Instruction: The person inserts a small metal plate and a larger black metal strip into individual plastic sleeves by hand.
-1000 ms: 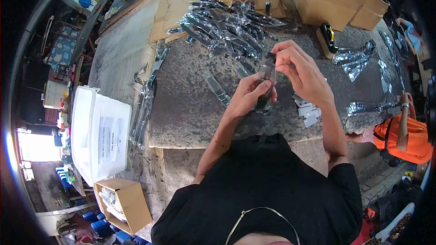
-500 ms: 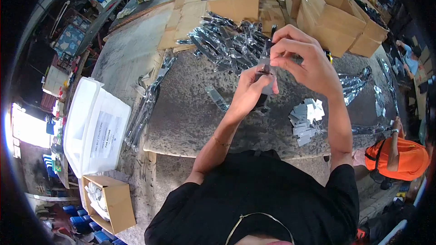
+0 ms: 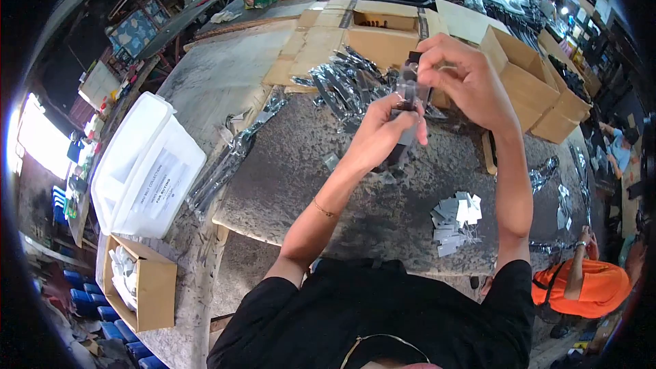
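Note:
My left hand [image 3: 388,131] is closed around a dark belt in clear plastic [image 3: 408,92], held upright above the table. Thumb and fingers of my right hand [image 3: 456,75] pinch near its upper end; motion blurs the detail there. Just behind the hands lies a heap of dark belts in shiny clear wrapping [image 3: 345,85]. A small piece of clear plastic [image 3: 331,162] rests on the table to the left of my left wrist. Below my right hand, near the table's front edge, is a loose pile of grey and white tags [image 3: 451,222].
An open cardboard box [image 3: 383,44] stands behind the heap, with larger boxes [image 3: 519,89] to the right. At left are a white plastic bin [image 3: 147,171] and a small carton [image 3: 154,294]. A person in an orange top [image 3: 594,287] is at the right.
The camera view has tilted up and shifted, showing more of the far end. Both hands stay on the plastic-wrapped belt, with my right-hand fingers slightly repositioned at its upper end.

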A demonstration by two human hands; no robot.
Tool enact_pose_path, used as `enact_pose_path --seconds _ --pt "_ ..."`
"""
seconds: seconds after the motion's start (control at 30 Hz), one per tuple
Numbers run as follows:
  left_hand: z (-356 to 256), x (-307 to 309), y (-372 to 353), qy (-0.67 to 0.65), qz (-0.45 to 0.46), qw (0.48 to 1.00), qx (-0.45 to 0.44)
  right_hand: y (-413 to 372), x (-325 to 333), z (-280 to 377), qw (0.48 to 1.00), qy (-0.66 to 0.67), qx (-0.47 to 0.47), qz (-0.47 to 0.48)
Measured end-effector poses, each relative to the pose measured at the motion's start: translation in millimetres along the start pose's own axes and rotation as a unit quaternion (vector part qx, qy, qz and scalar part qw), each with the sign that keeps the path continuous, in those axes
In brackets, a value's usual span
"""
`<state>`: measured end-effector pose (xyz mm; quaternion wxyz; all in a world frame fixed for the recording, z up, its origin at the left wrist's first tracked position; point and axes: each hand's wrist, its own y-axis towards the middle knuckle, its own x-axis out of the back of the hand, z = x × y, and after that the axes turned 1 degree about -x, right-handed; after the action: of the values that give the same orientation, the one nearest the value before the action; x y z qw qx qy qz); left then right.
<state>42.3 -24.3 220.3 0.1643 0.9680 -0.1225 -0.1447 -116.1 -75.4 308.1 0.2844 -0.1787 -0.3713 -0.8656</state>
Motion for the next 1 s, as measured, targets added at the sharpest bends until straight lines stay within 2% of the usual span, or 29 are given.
enact_pose_path --seconds 0.03,0.1,0.17,0.27,0.3,0.37,0.4,0.53,0.73,0.9,0.93,1.0 --pt "-2.8 2.5 1.4 0.003 -0.001 1.000 -0.007 6.0 2.4 2.5 1.000 -0.003 -0.002 -0.029" --pt "-0.2 12.6 2.3 0.091 0.042 0.995 -0.018 20.1 10.3 2.7 1.000 0.020 0.003 -0.021" --pt "18.6 32.3 2.6 0.098 0.074 0.992 -0.020 32.5 16.5 10.8 0.996 0.037 0.032 -0.068" --pt "19.0 45.9 -2.8 0.151 0.119 0.980 0.061 44.5 20.5 18.1 0.994 0.017 0.061 -0.087" --pt "13.5 45.0 -2.2 0.153 0.116 0.980 0.057 48.8 20.6 20.0 0.993 0.001 0.070 -0.092" --pt "2.5 38.7 -2.1 0.107 0.061 0.992 -0.024 53.4 14.7 24.6 0.995 -0.001 0.052 -0.081" --pt "-14.3 23.8 -1.6 0.042 0.013 0.997 -0.056 55.0 8.9 24.9 0.996 -0.021 0.038 -0.072" --pt "-36.9 17.1 8.3 -0.049 -0.049 0.998 0.006 59.8 -12.8 19.6 0.999 -0.015 0.019 -0.033" --pt "-38.5 24.4 3.0 -0.083 -0.105 0.991 0.010 61.3 -27.5 15.5 1.000 0.011 0.006 0.023" --pt "-41.9 31.2 -4.8 -0.086 -0.105 0.990 -0.029 62.0 -32.6 14.2 0.995 -0.043 0.058 0.074" --pt "-45.9 29.6 -7.5 -0.055 -0.111 0.992 -0.030 63.5 -33.4 17.0 0.994 -0.042 0.061 0.076" --pt "-54.3 21.7 -12.8 -0.006 -0.127 0.991 -0.039 67.3 -34.2 24.5 0.999 -0.002 0.009 0.038"
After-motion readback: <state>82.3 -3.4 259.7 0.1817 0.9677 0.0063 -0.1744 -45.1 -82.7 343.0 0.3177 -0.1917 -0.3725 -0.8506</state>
